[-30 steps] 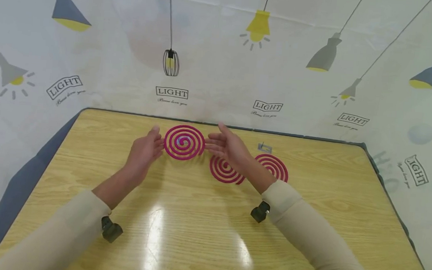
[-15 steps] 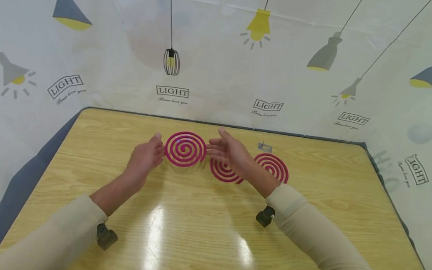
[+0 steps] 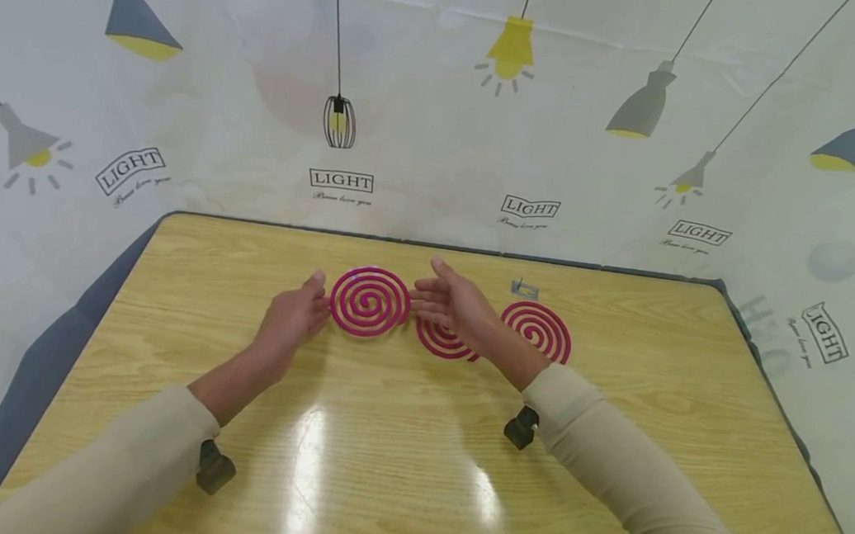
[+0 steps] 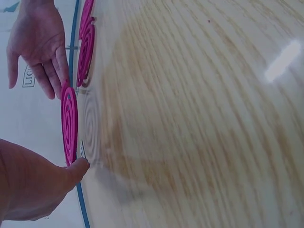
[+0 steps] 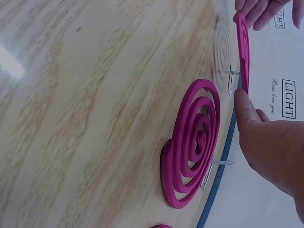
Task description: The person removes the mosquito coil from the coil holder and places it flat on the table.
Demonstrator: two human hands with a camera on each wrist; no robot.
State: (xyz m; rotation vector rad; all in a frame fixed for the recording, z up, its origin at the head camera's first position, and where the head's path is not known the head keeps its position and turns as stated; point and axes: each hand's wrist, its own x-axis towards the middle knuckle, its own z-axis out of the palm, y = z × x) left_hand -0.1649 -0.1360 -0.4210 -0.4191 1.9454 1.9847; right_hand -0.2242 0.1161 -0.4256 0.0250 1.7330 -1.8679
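Observation:
A magenta mosquito coil (image 3: 370, 302) hangs level above the table, borne at its opposite edges by both hands. On its left edge are the fingertips of my left hand (image 3: 290, 319), and on its right edge those of my right hand (image 3: 462, 307). Fingers on both hands look mostly straight. In the right wrist view the lifted coil (image 5: 243, 45) is seen edge-on, apart from the wood. Under my right hand and forearm lie a second coil (image 3: 447, 356) and a third coil (image 3: 533, 335), both partly covered.
A small metal coil stand (image 3: 524, 289) with an upright prong sits near the back edge. Another metal stand (image 5: 231, 85) shows beneath the lifted coil in the right wrist view. Behind the wooden table (image 3: 384, 462) rises a lamp-printed backdrop (image 3: 423, 118).
Both hands have brought the lifted coil a little toward me and slightly to the right. The two coils on the table stay put.

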